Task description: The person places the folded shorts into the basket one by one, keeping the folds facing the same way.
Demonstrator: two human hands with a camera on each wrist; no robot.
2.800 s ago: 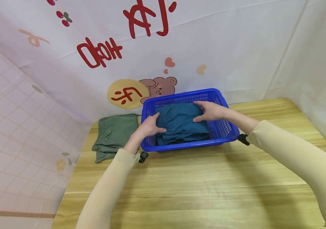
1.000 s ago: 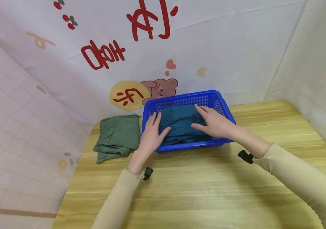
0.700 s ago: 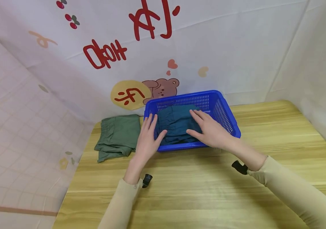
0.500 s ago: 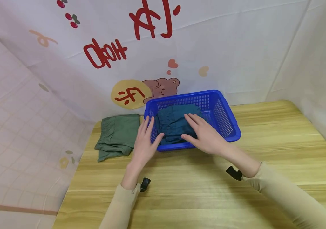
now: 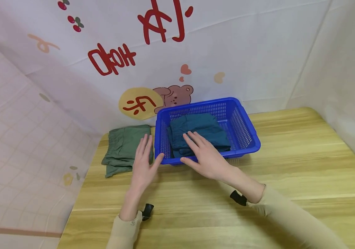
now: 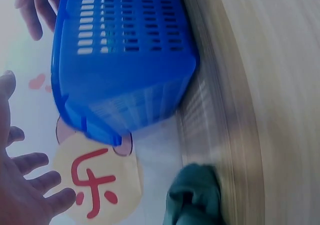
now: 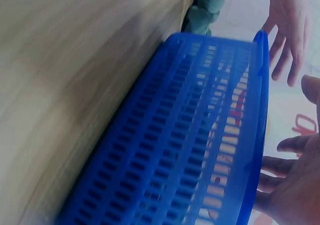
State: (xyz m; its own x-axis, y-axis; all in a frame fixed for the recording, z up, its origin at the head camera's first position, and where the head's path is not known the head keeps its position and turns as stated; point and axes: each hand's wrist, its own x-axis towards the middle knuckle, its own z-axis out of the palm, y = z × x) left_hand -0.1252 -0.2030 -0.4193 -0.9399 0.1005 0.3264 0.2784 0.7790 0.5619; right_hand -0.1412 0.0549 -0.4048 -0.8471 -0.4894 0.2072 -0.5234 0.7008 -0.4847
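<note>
Blue plastic basket, slot-sided and upright, stands in front of you on the wood-grain table, close to the patterned backdrop. Inside it, toward the left, lies a folded teal garment, its gathered waistband facing left. That flat fold probably helps it sit within the walls, with bare basket floor showing to its right. Just outside, left of the basket, a folded green garment lies on the table, waistband also to the left; the matching fold suggests deliberate, tidy placing.

Your left hand holds nothing: its fingers are straight, a little spread, in front of the green garment's right edge and beside the basket's near left corner. Your right hand is likewise ungripped, fingers extended over the front rim and the teal garment; you cannot tell from these views whether the fingertips brush the cloth. Such loose, raised hands appear suited to clearing the rim without dragging fabric.

Compared with nearly three seconds earlier, when both hands are inside the basket at either end of the teal garment, they now sit nearer you and further left. Basket and green garment look unmoved.
</note>
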